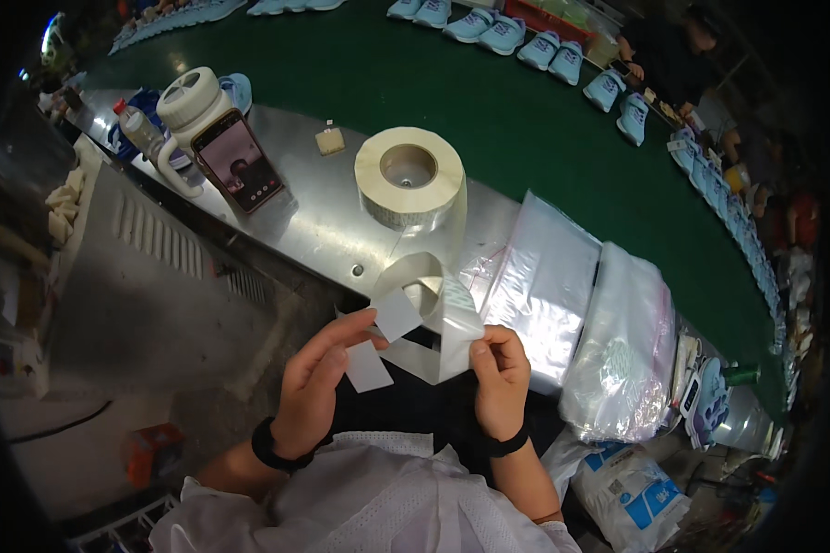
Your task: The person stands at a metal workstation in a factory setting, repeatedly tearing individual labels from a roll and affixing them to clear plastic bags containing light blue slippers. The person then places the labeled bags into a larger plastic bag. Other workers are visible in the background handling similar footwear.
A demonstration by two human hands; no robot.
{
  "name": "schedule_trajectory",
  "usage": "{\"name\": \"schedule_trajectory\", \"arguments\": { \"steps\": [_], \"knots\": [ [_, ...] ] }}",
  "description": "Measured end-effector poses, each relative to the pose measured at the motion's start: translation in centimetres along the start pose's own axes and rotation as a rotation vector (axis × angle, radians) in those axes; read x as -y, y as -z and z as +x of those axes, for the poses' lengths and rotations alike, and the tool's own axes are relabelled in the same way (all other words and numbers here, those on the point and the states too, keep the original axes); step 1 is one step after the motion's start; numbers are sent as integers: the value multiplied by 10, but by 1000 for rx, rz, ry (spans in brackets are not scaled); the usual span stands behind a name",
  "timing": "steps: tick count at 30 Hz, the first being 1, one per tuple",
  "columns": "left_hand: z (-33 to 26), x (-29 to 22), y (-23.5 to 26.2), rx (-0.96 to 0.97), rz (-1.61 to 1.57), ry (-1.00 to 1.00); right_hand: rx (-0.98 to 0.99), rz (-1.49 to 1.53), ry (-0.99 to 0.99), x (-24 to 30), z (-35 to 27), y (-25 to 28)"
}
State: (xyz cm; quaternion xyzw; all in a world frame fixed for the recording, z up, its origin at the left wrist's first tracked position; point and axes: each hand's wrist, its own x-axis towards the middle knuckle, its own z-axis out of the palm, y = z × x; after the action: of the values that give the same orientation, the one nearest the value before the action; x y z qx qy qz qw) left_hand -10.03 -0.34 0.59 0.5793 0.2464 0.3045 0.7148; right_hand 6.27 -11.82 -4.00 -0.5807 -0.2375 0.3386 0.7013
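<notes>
My left hand [312, 373] has its fingers closed around small white labels. One white square label [397, 315] sticks out past the fingertips, and a second white label [369, 366] hangs by the thumb. Between the thumb and fingers of my right hand [502, 380] is pinched a pale strip of label backing [459, 334]. The strip curls in a loop in front of me, and a length of it runs up to a big label roll [371, 198] with a cardboard core, lying flat on the metal table [314, 226].
A phone [238, 161] leans on a white jug [189, 100] at the left. Clear plastic bags [546, 286] lie in stacks at the right. Light blue shoes [503, 33] line the green conveyor belt [526, 129]; a person [669, 55] sits beyond it. A small beige piece [329, 141] lies near the roll.
</notes>
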Motion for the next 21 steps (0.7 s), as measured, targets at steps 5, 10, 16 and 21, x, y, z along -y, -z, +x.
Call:
{"name": "schedule_trajectory", "arguments": {
  "steps": [5, 10, 16, 21],
  "knots": [
    [2, -1, -17, 352, -205, -42, 277, -518, 205, 1, 10, -8],
    [32, 36, -60, 550, -250, -70, -116, -504, 167, 15, 11, 43],
    [62, 101, -114, 519, -196, -120, -337, -1227, 289, -6, 13, 86],
    [70, 131, -113, 498, -70, -177, -396, -1348, 272, -21, 17, 78]
  ]
}}
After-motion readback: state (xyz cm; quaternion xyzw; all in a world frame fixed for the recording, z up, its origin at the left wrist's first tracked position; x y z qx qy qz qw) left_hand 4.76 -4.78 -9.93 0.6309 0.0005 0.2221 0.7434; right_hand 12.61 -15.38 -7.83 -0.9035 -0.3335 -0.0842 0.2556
